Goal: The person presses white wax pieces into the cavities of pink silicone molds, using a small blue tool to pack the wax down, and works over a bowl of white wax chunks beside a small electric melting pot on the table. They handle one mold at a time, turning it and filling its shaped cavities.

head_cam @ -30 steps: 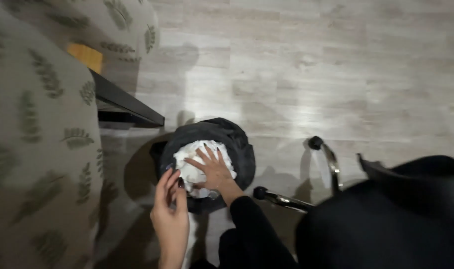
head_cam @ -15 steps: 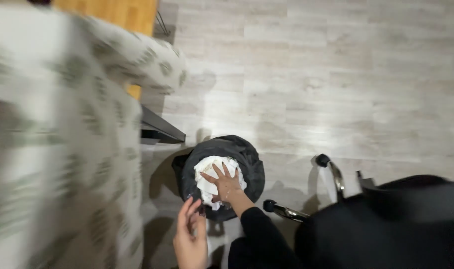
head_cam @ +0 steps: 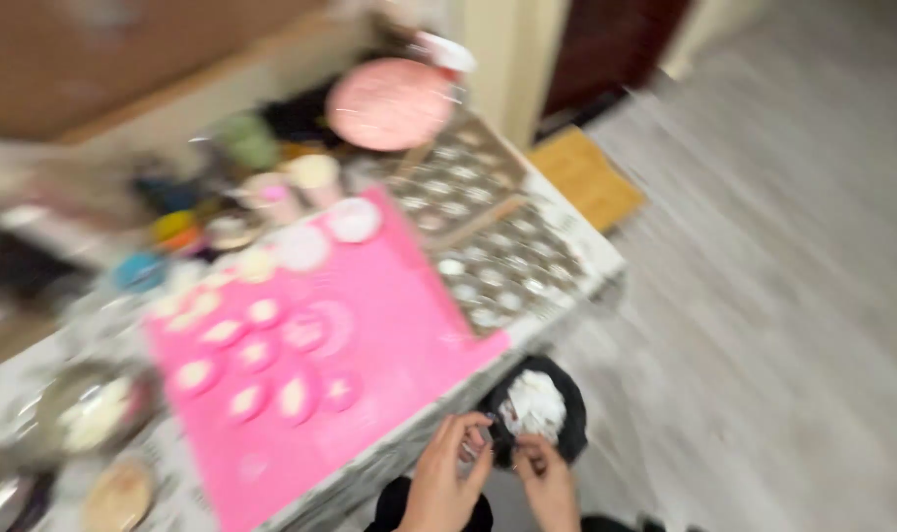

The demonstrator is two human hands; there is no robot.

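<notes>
The view is blurred by motion. My left hand (head_cam: 446,478) and my right hand (head_cam: 549,481) are at the bottom, fingertips close together just in front of a small bin lined with a black bag (head_cam: 569,433). Crumpled white paper (head_cam: 535,404) fills the bin. Whether either hand holds anything cannot be made out. Left of the hands, a pink mat (head_cam: 389,335) lies on the table with several pale round pieces (head_cam: 305,330) on it.
The table has a patterned cloth (head_cam: 488,227). On it stand a round pink plate (head_cam: 389,103), small jars and cups (head_cam: 261,192) and a bowl (head_cam: 94,409). A yellow wooden piece (head_cam: 586,177) lies beyond the table's corner. Light wood floor (head_cam: 764,296) spreads to the right.
The view has swung up from the bin and floor to the table. My right hand has lifted off the white paper, and both hands now meet in front of the bin.
</notes>
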